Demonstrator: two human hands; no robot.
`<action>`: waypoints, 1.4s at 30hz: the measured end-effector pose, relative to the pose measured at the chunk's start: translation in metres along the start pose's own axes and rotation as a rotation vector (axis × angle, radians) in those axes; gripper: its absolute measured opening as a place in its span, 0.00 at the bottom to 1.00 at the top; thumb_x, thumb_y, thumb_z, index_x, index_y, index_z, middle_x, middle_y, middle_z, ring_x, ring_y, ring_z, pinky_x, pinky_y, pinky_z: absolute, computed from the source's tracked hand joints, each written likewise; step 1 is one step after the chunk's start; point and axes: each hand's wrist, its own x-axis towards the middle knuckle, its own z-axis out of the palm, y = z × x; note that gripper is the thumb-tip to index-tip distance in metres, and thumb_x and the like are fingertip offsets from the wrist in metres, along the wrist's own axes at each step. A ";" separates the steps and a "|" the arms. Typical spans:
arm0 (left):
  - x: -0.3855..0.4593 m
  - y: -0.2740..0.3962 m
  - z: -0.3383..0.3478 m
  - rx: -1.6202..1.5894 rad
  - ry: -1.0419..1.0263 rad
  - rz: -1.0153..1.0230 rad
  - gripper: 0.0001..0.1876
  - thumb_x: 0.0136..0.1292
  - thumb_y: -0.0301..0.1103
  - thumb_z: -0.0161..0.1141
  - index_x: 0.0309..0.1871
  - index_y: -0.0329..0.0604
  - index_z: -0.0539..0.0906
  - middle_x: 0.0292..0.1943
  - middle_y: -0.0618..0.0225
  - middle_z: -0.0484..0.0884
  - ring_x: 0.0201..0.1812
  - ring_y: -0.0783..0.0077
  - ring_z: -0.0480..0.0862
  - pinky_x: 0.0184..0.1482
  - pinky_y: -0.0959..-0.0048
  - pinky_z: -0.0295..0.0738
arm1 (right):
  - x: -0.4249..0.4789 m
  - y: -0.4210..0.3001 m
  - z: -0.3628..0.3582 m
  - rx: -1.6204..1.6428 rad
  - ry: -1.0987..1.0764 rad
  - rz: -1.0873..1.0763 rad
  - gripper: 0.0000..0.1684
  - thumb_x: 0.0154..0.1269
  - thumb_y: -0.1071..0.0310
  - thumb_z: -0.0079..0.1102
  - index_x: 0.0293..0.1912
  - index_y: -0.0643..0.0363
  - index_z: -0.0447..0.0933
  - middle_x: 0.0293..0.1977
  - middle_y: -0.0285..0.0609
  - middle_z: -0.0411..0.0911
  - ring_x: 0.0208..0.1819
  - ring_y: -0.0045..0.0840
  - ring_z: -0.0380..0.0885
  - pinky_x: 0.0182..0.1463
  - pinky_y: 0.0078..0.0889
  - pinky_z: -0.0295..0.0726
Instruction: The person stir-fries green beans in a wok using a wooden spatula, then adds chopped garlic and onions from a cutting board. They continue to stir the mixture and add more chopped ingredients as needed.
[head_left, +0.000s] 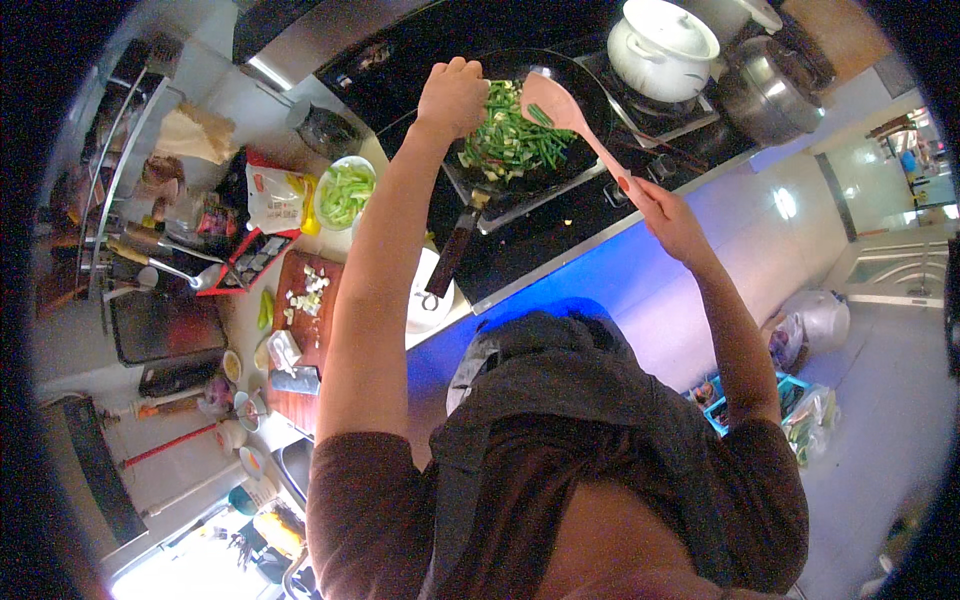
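Observation:
My right hand (666, 214) grips the handle of a pink spatula (555, 101), whose blade is over the right part of a dark wok (581, 75); a few green pieces lie on the blade. Chopped green vegetables (514, 139) with pale bits fill the wok's middle. Above the wok's left side is my left hand (454, 94), fingers curled downward; whether anything is between them is hidden. The wok's dark handle (454, 255) points towards me, past the front edge of the black stove (540, 217).
A white lidded pot (664, 56) stands on the burner to the right, beside a metal pot (772, 90). Left of the stove are a bowl of sliced light-green vegetable (345, 193) and a wooden cutting board (300, 262) bearing chopped white pieces and a cleaver (295, 380).

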 end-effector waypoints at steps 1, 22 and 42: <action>-0.008 -0.003 0.002 0.035 0.035 -0.005 0.08 0.46 0.39 0.65 0.30 0.51 0.85 0.38 0.67 0.79 0.45 0.60 0.77 0.48 0.62 0.73 | 0.003 0.005 0.007 -0.057 0.068 -0.099 0.23 0.73 0.55 0.44 0.58 0.60 0.71 0.29 0.44 0.79 0.30 0.27 0.78 0.35 0.28 0.75; -0.219 0.102 -0.243 -0.511 1.463 -0.072 0.27 0.46 0.62 0.60 0.46 0.58 0.78 0.52 0.54 0.71 0.59 0.52 0.67 0.64 0.32 0.48 | 0.029 0.013 0.024 0.004 0.218 -0.059 0.20 0.70 0.59 0.50 0.56 0.57 0.75 0.18 0.27 0.63 0.18 0.10 0.61 0.20 0.17 0.57; -0.245 0.074 -0.236 -0.452 1.551 -0.088 0.22 0.47 0.56 0.68 0.44 0.61 0.80 0.53 0.62 0.70 0.55 0.52 0.67 0.61 0.43 0.55 | 0.036 -0.013 0.008 -0.237 -0.062 0.077 0.19 0.69 0.55 0.50 0.44 0.62 0.76 0.23 0.41 0.72 0.22 0.30 0.70 0.26 0.32 0.67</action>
